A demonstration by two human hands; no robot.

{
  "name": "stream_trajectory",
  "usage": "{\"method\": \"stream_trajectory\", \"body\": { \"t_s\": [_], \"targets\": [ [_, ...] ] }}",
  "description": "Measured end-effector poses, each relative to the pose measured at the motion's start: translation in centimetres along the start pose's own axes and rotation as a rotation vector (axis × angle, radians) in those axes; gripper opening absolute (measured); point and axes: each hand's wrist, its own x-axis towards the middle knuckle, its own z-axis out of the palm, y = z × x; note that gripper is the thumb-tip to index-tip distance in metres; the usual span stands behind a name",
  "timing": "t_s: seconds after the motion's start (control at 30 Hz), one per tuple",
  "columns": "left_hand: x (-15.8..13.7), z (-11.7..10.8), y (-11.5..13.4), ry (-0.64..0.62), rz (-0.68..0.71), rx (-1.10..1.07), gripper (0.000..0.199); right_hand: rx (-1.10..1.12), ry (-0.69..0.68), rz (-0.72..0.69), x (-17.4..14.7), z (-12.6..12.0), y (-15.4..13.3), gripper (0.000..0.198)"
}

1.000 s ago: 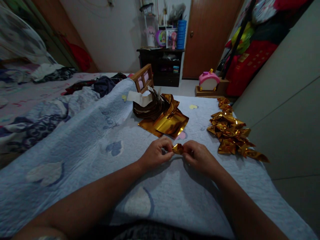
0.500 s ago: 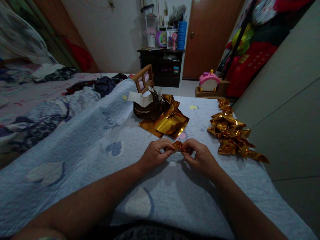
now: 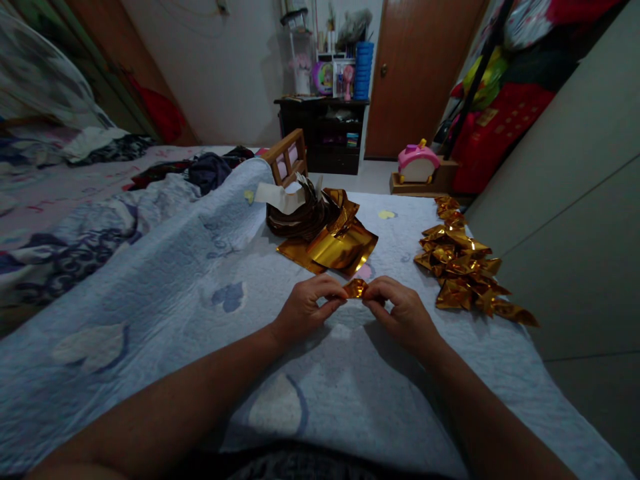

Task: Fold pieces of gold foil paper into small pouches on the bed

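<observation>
A small folded piece of gold foil paper is stretched between my two hands, just above the quilt. My left hand pinches its left end between thumb and fingers. At the right end, the thumb and fingers of my right hand pinch it too. Beyond my hands lie flat gold foil sheets, beside a curled stack of foil papers with white backing showing. To the right is a pile of folded gold foil pieces.
The pale blue quilt with heart patterns covers the surface and rises in a ridge on the left. A wooden frame stands behind the stack. A pale cabinet borders the right side; a pink toy sits beyond the far edge.
My hands have shifted slightly apart and up, and more of the foil piece's shiny face shows between them. The sheets and the pile are unchanged.
</observation>
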Motion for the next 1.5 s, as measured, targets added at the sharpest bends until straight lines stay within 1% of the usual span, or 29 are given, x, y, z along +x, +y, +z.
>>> {"method": "stream_trajectory", "body": {
  "t_s": [0.23, 0.4, 0.53, 0.63, 0.87, 0.93, 1.03, 1.07, 1.13, 1.23, 1.37, 1.43, 1.5],
  "targets": [
    [-0.4, 0.3, 0.3, 0.006, 0.054, 0.037, 0.015, 0.022, 0.015, -0.096, 0.2, 0.0, -0.4, 0.016],
    [-0.3, 0.2, 0.6, 0.03, 0.038, 0.029, 0.014, 0.023, 0.016, -0.096, 0.2, 0.0, -0.6, 0.017],
    [0.0, 0.1, 0.6, 0.082, -0.04, -0.063, 0.005, 0.037, 0.031, -0.061, 0.2, -0.1, -0.5, 0.013],
    [0.2, 0.1, 0.5, 0.101, -0.122, -0.14, 0.004, 0.054, 0.034, -0.019, 0.2, -0.2, -0.4, 0.011],
    [0.2, 0.3, 0.4, 0.124, -0.388, -0.321, 0.016, 0.145, 0.012, 0.203, 0.1, -0.1, -0.7, 0.005],
    [0.2, 0.4, 0.4, 0.141, -0.436, -0.358, 0.02, 0.194, 0.028, 0.24, 0.1, 0.1, -0.8, 0.006],
    [0.3, 0.7, 0.4, 0.17, -0.47, -0.459, 0.025, 0.288, 0.069, 0.257, 0.0, 0.5, -0.6, 0.011],
    [0.3, 0.8, 0.4, 0.162, -0.478, -0.497, 0.029, 0.321, 0.074, 0.262, -0.1, 0.6, -0.5, 0.014],
    [0.3, 0.7, 0.5, 0.1, -0.497, -0.537, 0.034, 0.379, 0.059, 0.282, -0.1, 0.8, -0.4, 0.018],
    [0.3, 0.5, 0.7, -0.01, -0.522, -0.495, 0.022, 0.424, 0.019, 0.316, -0.1, 0.8, -0.4, 0.02],
    [0.2, 0.4, 0.9, -0.054, -0.513, -0.451, 0.024, 0.471, -0.054, 0.378, 0.0, 0.7, -0.7, 0.027],
    [0.2, 0.6, 0.9, -0.072, -0.506, -0.436, 0.024, 0.446, -0.128, 0.41, 0.1, 0.7, -0.8, 0.019],
    [0.1, 0.7, 0.8, -0.091, -0.497, -0.429, 0.024, 0.362, -0.187, 0.417, 0.2, 0.8, -0.9, 0.009]
  ]
}}
